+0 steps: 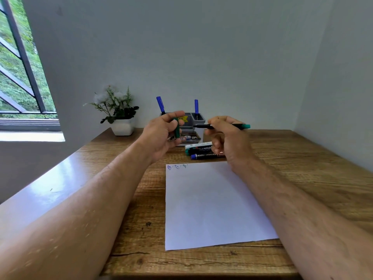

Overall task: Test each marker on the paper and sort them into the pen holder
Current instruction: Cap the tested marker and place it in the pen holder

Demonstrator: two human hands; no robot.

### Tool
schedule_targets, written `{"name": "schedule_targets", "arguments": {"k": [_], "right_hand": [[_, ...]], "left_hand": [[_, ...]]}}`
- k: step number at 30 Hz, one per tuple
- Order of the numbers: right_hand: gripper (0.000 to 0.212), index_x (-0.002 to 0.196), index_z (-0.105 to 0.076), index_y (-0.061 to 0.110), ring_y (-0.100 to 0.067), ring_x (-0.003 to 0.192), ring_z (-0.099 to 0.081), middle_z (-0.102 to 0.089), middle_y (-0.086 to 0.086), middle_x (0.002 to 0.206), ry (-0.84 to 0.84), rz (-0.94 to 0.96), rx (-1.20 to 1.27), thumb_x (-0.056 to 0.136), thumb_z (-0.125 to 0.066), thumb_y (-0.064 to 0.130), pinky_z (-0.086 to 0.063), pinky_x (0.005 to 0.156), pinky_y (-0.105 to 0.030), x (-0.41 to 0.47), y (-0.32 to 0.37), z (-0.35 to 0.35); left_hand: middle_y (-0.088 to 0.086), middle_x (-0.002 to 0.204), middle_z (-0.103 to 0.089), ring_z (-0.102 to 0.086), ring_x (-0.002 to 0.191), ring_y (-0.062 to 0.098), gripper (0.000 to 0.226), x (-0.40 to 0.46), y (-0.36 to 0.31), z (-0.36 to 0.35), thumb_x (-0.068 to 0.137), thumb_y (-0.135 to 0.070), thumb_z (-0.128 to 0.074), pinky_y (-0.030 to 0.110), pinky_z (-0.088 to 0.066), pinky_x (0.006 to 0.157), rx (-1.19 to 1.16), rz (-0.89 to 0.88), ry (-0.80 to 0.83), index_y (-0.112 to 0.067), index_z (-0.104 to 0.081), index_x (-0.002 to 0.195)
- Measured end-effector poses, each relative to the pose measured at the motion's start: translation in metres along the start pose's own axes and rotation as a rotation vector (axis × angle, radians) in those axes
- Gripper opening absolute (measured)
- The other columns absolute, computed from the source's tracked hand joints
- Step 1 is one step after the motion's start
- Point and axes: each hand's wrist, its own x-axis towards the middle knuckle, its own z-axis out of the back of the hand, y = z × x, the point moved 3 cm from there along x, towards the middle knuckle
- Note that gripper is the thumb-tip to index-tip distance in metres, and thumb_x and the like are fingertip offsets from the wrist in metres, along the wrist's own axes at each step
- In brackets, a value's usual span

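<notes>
A wooden desk (282, 158) is seen set into a grey-walled corner, w/ a window at left and a potted plant (119, 114) at the back edge. A white sheet of paper (212, 205) is laid on the desk in front of the person; three small scribbles (177, 167) are marked at its top left corner. Both hands are raised above the desk, apart from each other. A green cap (177, 129) is gripped in the curled fingers of the left hand (163, 134), held roughly upright. An uncapped green marker (222, 126) is pinched by the right hand (228, 138), held approx. level, its dark tip pointed left toward the cap, not touching it. Behind the hands, a grey pen holder (198, 119) is seen near the wall, w/ two blue markers (160, 105) stood in separate compartments. Three more markers (199, 150) are left lying side by side on the desk betw. the holder and the paper's top edge.
</notes>
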Motion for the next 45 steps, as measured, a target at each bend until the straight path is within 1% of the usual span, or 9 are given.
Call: {"name": "schedule_targets", "arguments": {"k": [2,3,6,9,16,21,25,31,45], "right_hand": [[0.017,0.080,-0.067,0.009,-0.015,0.040,-0.043,-0.068,-0.016,0.072,0.025,0.001,0.050,0.088,-0.055,0.017,-0.035,0.041,-0.022,-0.0012,-0.0002,-0.0010],[0.019,0.081,-0.067,0.009,-0.015,0.040,-0.043,-0.070,-0.019,0.074,0.029,0.004,0.055,0.086,-0.051,0.018,-0.036,0.041,-0.022,-0.0020,0.0000,-0.0014],[0.019,0.077,-0.054,0.009,-0.019,0.039,-0.042,-0.072,-0.021,0.076,-0.001,0.031,0.032,0.094,-0.046,0.005,-0.037,0.040,-0.024,-0.0026,0.0014,-0.0006],[0.025,0.072,-0.044,0.011,-0.021,0.039,-0.042,-0.074,-0.021,0.079,-0.017,0.057,-0.021,0.095,-0.047,0.002,-0.038,0.041,-0.025,-0.0028,0.0035,0.0000],[0.026,0.072,-0.043,0.013,-0.019,0.039,-0.042,-0.075,-0.022,0.083,-0.015,0.043,-0.054,0.095,-0.048,0.003,-0.039,0.041,-0.025,-0.0030,0.0021,-0.0008],[0.026,0.071,-0.043,0.012,-0.018,0.040,-0.041,-0.075,-0.021,0.081,-0.010,0.048,-0.035,0.095,-0.046,0.002,-0.038,0.040,-0.023,-0.0039,0.0046,-0.0003],[0.025,0.072,-0.043,0.012,-0.017,0.039,-0.041,-0.075,-0.024,0.085,-0.002,0.033,-0.033,0.095,-0.047,0.002,-0.038,0.040,-0.023,-0.0041,0.0036,-0.0019],[0.026,0.072,-0.043,0.012,-0.017,0.038,-0.041,-0.075,-0.025,0.087,-0.007,0.036,-0.046,0.096,-0.047,0.002,-0.038,0.040,-0.024,-0.0041,0.0033,-0.0012],[0.026,0.074,-0.046,0.013,-0.017,0.039,-0.043,-0.076,-0.020,0.087,0.018,0.042,-0.066,0.098,-0.053,0.007,-0.040,0.040,-0.024,-0.0030,0.0024,-0.0021]], "left_hand": [[0.002,0.105,-0.072,-0.066,0.104,0.021,0.031,0.0013,0.0016,0.0024,0.104,-0.007,-0.044,0.039,-0.054,0.090,-0.024,0.000,-0.038,-0.017,-0.069,0.117],[0.003,0.104,-0.072,-0.067,0.103,0.020,0.029,0.0020,0.0022,0.0036,0.103,-0.007,-0.044,0.035,-0.055,0.087,-0.061,0.002,-0.055,-0.015,-0.068,0.118],[0.007,0.104,-0.072,-0.069,0.089,0.015,0.026,0.0035,0.0030,0.0063,0.103,-0.008,-0.046,0.031,-0.056,0.082,-0.178,0.023,-0.105,-0.011,-0.066,0.120],[0.009,0.100,-0.072,-0.069,0.081,0.014,0.025,0.0042,0.0035,0.0070,0.103,-0.008,-0.048,0.030,-0.059,0.080,-0.222,0.039,-0.137,-0.009,-0.066,0.120],[0.010,0.100,-0.073,-0.071,0.083,0.013,0.023,0.0011,0.0034,0.0038,0.103,-0.009,-0.048,0.029,-0.059,0.080,-0.222,0.046,-0.156,-0.009,-0.067,0.116],[0.011,0.102,-0.073,-0.071,0.081,0.013,0.021,0.0034,0.0047,0.0083,0.102,-0.010,-0.049,0.029,-0.059,0.080,-0.210,0.056,-0.218,-0.009,-0.067,0.115],[0.011,0.100,-0.074,-0.072,0.082,0.014,0.022,0.0020,0.0047,0.0063,0.102,-0.009,-0.049,0.029,-0.059,0.083,-0.190,0.066,-0.196,-0.009,-0.066,0.117],[0.009,0.095,-0.074,-0.071,0.077,0.012,0.023,0.0002,0.0044,0.0025,0.102,-0.009,-0.049,0.028,-0.059,0.081,-0.185,0.059,-0.158,-0.009,-0.066,0.117],[0.012,0.102,-0.074,-0.072,0.080,0.013,0.023,0.0031,0.0015,0.0064,0.101,-0.008,-0.051,0.029,-0.059,0.083,-0.233,-0.010,-0.124,-0.008,-0.067,0.117]]}}
